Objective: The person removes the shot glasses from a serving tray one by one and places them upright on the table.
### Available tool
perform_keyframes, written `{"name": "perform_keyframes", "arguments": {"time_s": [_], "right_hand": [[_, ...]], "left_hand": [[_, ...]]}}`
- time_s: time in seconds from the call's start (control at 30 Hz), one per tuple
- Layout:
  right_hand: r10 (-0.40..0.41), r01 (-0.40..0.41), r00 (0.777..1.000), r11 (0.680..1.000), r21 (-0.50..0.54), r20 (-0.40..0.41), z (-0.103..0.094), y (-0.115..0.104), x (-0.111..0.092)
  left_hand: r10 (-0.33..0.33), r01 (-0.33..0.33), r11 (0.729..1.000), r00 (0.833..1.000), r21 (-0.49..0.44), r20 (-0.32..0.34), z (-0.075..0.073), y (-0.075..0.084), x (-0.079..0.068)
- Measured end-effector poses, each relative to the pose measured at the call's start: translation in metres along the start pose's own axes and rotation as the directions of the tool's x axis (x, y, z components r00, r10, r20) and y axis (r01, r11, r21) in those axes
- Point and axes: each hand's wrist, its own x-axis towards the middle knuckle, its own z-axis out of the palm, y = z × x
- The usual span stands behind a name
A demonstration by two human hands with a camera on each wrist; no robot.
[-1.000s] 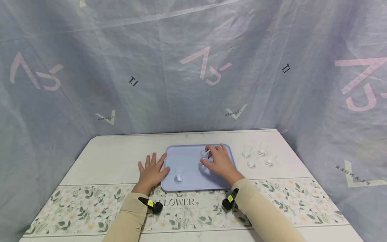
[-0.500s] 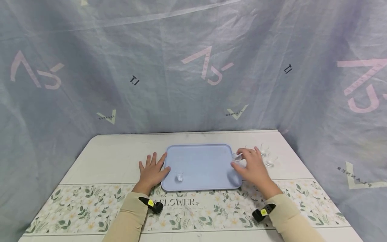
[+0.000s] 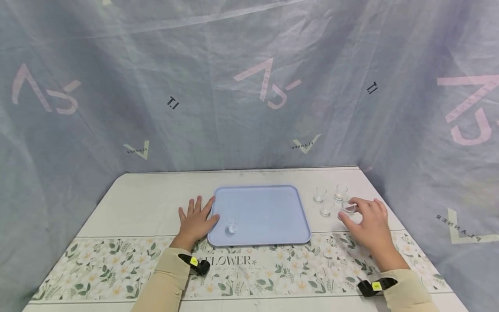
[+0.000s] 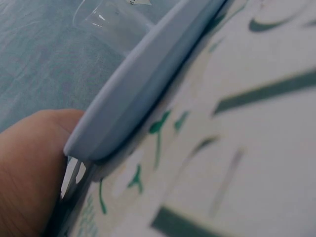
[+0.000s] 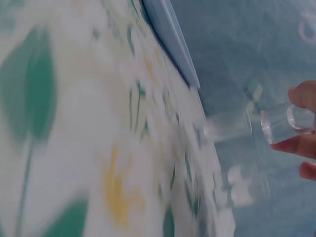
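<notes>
A small clear glass (image 3: 348,207) is pinched between the thumb and fingers of my right hand (image 3: 370,225), on the right side of the table. In the right wrist view this glass (image 5: 279,124) appears above a standing glass (image 5: 227,126); whether they touch I cannot tell. Several similar glasses stand close by, among them one glass (image 3: 319,195) nearest the tray. My left hand (image 3: 196,223) lies with fingers spread at the left edge of a light blue tray (image 3: 265,212), its thumb (image 4: 34,158) against the rim. One clear glass (image 3: 231,225) stands on the tray, at front left.
The tray lies mid-table on a white cloth (image 3: 156,199) with a flower-print band (image 3: 117,268) along the front. Grey-blue curtains (image 3: 218,130) close off the back and both sides of the table.
From over the tray, my right hand has moved right with the glass to the group of glasses. My left hand and the glass on the tray have stayed put.
</notes>
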Motion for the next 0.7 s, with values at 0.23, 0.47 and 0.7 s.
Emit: {"name": "perform_keyframes", "arguments": {"time_s": [0.23,0.47,0.7], "right_hand": [[0.097,-0.097,0.995,0.995,-0.021,0.003,-0.013,0.021,-0.012],[0.161,-0.158,0.984,0.986,-0.046,0.071,-0.013,0.036,-0.019],[0.187,-0.171,0.952,0.982,-0.086,0.243,-0.007,0.048,-0.026]], "left_hand": [[-0.007,0.007,1.0,1.0,0.017,0.003,0.004,-0.003,0.002],[-0.005,0.005,1.0,1.0,0.015,0.007,0.006,-0.005,0.002],[-0.008,0.008,1.0,1.0,0.019,0.004,0.001,0.0,0.0]]}}
